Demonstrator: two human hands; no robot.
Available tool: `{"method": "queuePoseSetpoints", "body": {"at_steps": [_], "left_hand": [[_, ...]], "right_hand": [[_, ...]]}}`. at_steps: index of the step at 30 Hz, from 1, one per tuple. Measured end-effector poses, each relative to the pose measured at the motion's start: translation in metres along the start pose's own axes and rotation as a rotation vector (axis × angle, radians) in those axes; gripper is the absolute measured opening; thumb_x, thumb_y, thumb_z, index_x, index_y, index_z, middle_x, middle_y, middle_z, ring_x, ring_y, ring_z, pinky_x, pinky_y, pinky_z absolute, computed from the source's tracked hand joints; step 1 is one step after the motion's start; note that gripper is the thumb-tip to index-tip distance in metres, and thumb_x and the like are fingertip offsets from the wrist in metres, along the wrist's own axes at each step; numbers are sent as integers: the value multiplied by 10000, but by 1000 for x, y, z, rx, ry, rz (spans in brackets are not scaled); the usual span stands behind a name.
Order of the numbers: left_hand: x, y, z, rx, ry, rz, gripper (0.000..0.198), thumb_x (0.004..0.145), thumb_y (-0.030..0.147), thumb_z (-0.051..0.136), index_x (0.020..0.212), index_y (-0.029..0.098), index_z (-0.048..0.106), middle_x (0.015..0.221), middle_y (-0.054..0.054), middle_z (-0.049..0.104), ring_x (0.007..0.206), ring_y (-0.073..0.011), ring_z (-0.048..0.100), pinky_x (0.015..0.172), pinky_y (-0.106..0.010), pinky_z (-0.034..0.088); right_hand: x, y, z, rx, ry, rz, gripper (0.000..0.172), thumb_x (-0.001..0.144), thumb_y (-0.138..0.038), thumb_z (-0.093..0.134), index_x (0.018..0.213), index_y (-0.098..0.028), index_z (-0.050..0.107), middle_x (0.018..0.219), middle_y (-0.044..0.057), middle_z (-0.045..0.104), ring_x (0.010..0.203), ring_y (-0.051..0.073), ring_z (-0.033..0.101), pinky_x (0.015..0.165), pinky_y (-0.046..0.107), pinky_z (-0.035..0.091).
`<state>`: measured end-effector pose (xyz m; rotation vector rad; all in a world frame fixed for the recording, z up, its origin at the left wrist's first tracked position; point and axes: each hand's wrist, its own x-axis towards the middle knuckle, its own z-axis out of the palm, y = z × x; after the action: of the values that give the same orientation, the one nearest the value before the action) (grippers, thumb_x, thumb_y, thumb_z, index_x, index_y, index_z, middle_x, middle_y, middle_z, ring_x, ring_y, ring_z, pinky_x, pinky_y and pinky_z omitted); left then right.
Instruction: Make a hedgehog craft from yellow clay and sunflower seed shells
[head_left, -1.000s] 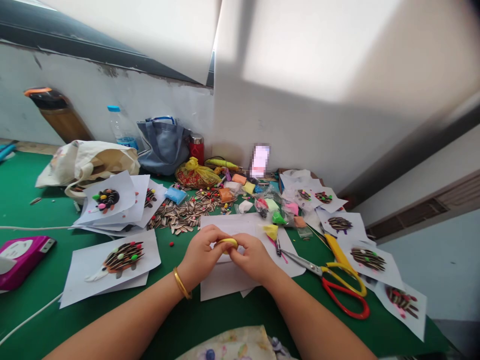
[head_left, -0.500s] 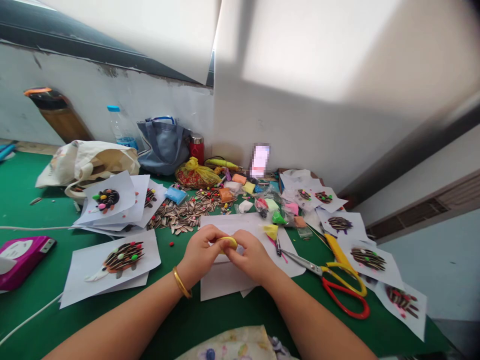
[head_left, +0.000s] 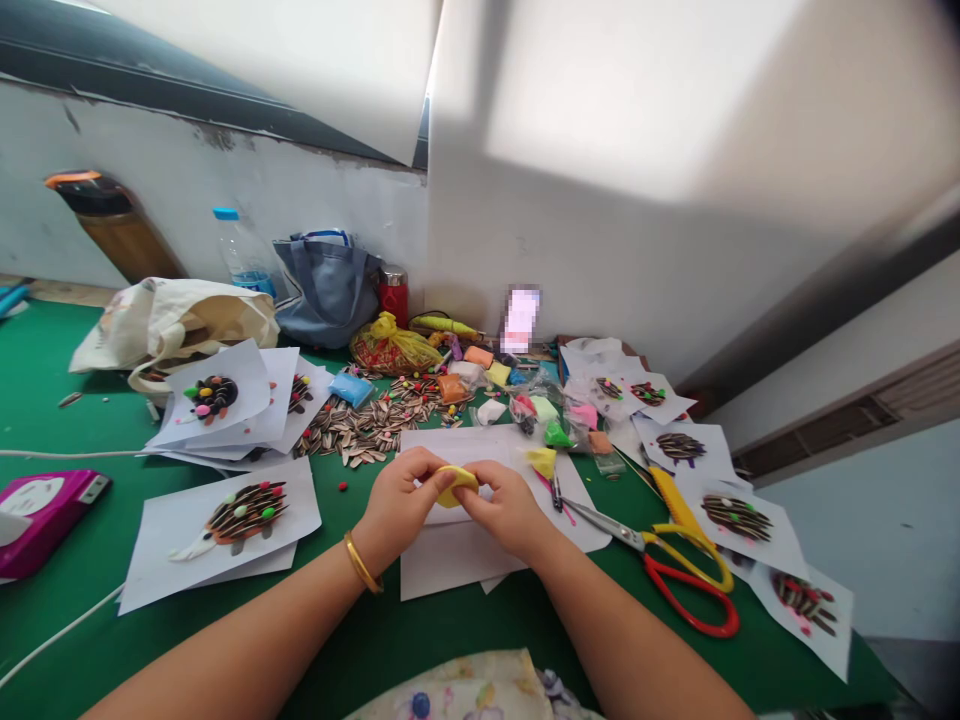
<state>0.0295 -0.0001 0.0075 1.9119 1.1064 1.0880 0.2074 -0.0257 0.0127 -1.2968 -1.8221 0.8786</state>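
A flattened piece of yellow modelling clay is pinched between both hands. My left hand, with a gold bangle at the wrist, grips its left side with thumb and fingers. On its right side, my right hand is closed on it too. Both hands are over white sheets of paper on the green table. Just right of my right hand lie another lump of yellow clay, a small dark tool with a pink stick, and large scissors with red and yellow handles.
Sunflower seeds are heaped beyond my left hand. Bagged coloured clay lies behind the paper. Hedgehog pictures made with seeds lie on both sides. A purple power strip is at left; bags, bottles and a phone stand along the wall.
The yellow clay looks wider and flatter between the fingers and shows more of its face. The hands have barely shifted; everything else lies as before.
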Motion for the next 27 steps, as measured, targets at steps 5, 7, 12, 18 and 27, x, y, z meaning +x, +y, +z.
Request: {"method": "queuePoseSetpoints", "body": {"at_steps": [5,7,12,18,27], "left_hand": [[0,1,1,-38,-3,22,283,881,366,579,1102,224,683,982,-55,683,856,-181,609,770,-305,484],[0,1,2,-8,-26,19,204,857,363,619,964,222,719,886,-41,678,807,-174,599,750,-298,473],[1,-4,3,-62,20,-97,219,866,371,587,834,192,710,828,-44,676,787,-180,612,720,-296,471],[1,-5,3,-78,-16,-96,244,814,361,644,1000,217,708,944,-48,688,847,-191,621,769,-308,484],[1,-7,4,-157,-10,-125,280,841,396,598,1017,202,699,1007,-68,693,890,-204,637,786,-319,498]], "right_hand": [[1,1,-1,-51,-5,-11,110,858,-241,575,859,-203,679,851,9,675,812,167,593,742,269,427],[1,1,0,-65,-29,-26,119,869,-251,567,858,-203,676,838,10,660,801,163,582,738,270,421],[0,3,1,42,-32,9,144,897,-289,535,930,-206,648,890,8,645,846,166,576,744,266,424],[0,2,1,31,-42,65,117,884,-252,520,870,-203,625,819,-13,637,768,152,568,691,251,410],[0,6,3,14,-35,54,136,874,-274,555,825,-194,654,794,-5,642,741,153,555,657,251,390]]}}
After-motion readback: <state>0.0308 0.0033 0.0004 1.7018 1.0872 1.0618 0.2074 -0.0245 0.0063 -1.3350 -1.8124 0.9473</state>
